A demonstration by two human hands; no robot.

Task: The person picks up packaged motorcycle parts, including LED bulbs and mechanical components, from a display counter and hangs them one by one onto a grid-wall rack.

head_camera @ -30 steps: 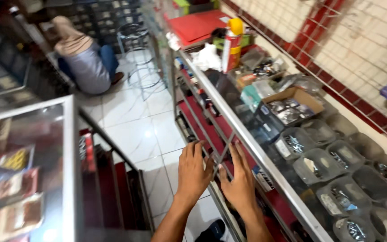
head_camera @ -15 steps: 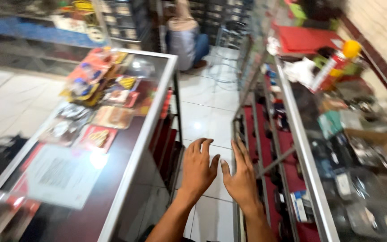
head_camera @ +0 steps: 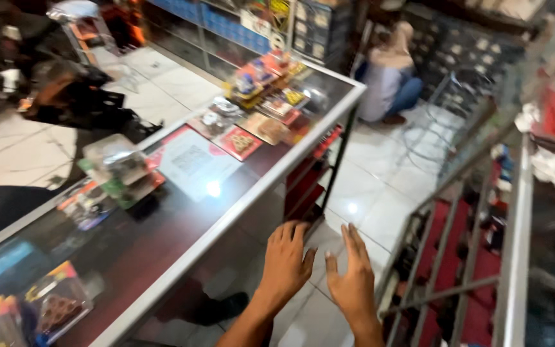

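My left hand (head_camera: 286, 260) and my right hand (head_camera: 353, 275) are held out side by side, palms down, fingers spread, holding nothing. They hover over the white tiled floor (head_camera: 367, 186) of the aisle between two glass display counters. My left hand is close to the metal edge of the left glass counter (head_camera: 239, 212). My right hand is near the sliding frame of the right glass counter (head_camera: 515, 244), apart from it.
Packaged goods (head_camera: 261, 96) and a clear plastic box (head_camera: 117, 160) lie on the left counter. A person (head_camera: 390, 74) crouches at the far end of the aisle beside a wire stool (head_camera: 448, 106). Red shelves (head_camera: 464, 257) line the right counter's inside.
The view has swung left, from the right counter to the left one. My hands have come off the right counter's sliding frame and now hang free over the aisle.
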